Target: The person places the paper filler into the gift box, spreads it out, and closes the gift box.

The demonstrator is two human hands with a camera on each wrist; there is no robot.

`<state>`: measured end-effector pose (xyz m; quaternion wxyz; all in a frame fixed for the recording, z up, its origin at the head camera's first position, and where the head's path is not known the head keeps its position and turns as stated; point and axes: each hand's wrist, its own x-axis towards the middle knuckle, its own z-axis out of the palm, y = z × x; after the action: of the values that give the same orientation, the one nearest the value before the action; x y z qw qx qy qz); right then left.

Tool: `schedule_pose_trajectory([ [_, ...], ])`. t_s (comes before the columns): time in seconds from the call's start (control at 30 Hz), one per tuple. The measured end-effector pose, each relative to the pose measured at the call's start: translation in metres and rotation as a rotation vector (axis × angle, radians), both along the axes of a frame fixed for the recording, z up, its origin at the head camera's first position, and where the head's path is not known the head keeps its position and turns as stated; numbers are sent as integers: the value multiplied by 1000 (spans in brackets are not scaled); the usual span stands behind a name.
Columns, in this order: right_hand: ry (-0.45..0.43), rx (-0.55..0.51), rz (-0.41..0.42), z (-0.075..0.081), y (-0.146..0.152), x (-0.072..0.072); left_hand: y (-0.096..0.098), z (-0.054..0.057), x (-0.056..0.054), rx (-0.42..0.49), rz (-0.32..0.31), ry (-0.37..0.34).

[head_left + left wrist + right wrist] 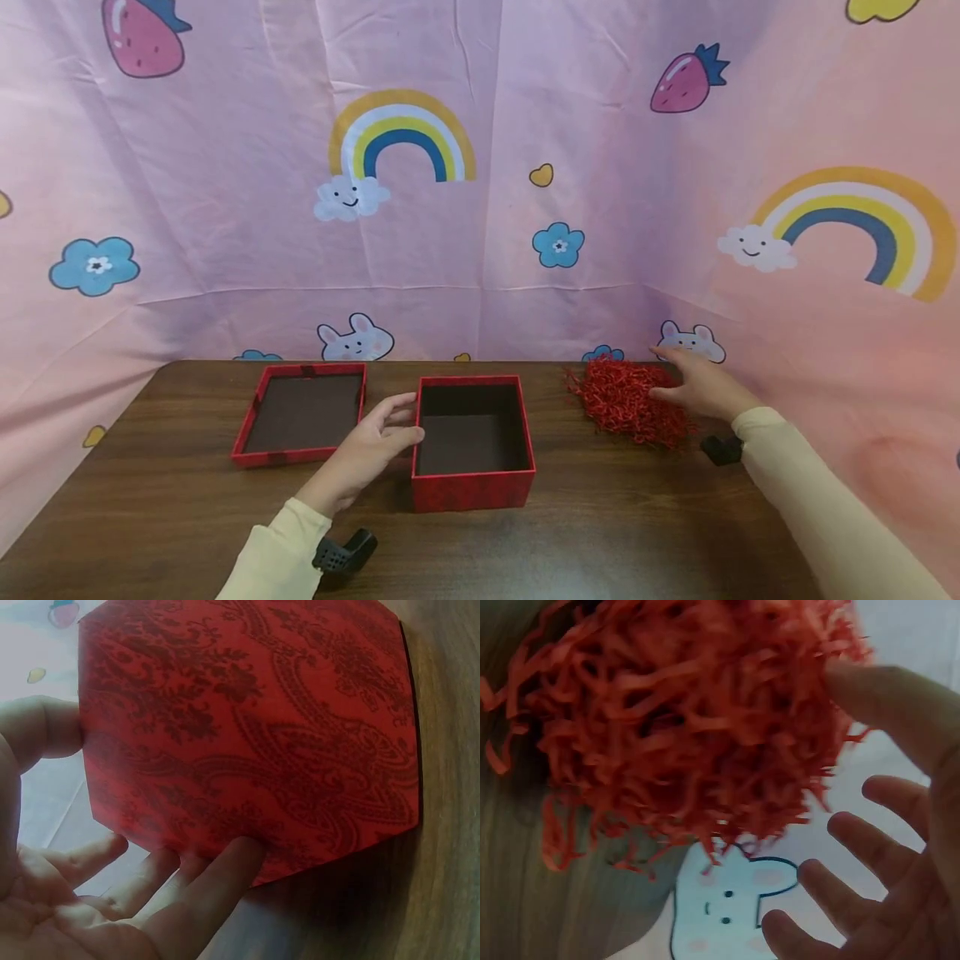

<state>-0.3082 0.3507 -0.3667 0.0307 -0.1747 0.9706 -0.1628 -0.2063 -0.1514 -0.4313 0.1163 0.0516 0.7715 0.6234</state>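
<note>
A red patterned box (472, 492) with a dark inside stands open-topped on the table. My left hand (367, 450) holds its left wall, thumb at the rim and fingers against the outer side; the left wrist view shows fingertips on the patterned wall (262, 735). To the right lies a tangled heap of red shredded paper (626, 400). My right hand (701, 383) is at the heap's right side with fingers spread. In the right wrist view the thumb overlaps the edge of the shreds (690, 727), while the other fingers stand apart from them.
A red-rimmed lid (300, 456) lies inside-up on the brown wooden table (600, 533), left of the box. Behind and at the sides hangs a pink printed cloth (420, 250). A black wrist device (345, 552) sits at the left cuff.
</note>
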Motion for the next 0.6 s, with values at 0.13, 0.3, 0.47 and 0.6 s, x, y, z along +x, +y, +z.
schedule_pose_trajectory([
  [0.13,-20,1,38,-11,3,-5,1,2,-1,16,6,-18],
  [0.3,-55,-54,55,-26,4,-9,2,1,-2,28,14,-26],
  [0.47,-17,-45,46,-39,4,-10,3,0,-1,31,20,-32],
  [0.6,33,-40,45,-42,5,-11,2,-1,0,39,16,-29],
])
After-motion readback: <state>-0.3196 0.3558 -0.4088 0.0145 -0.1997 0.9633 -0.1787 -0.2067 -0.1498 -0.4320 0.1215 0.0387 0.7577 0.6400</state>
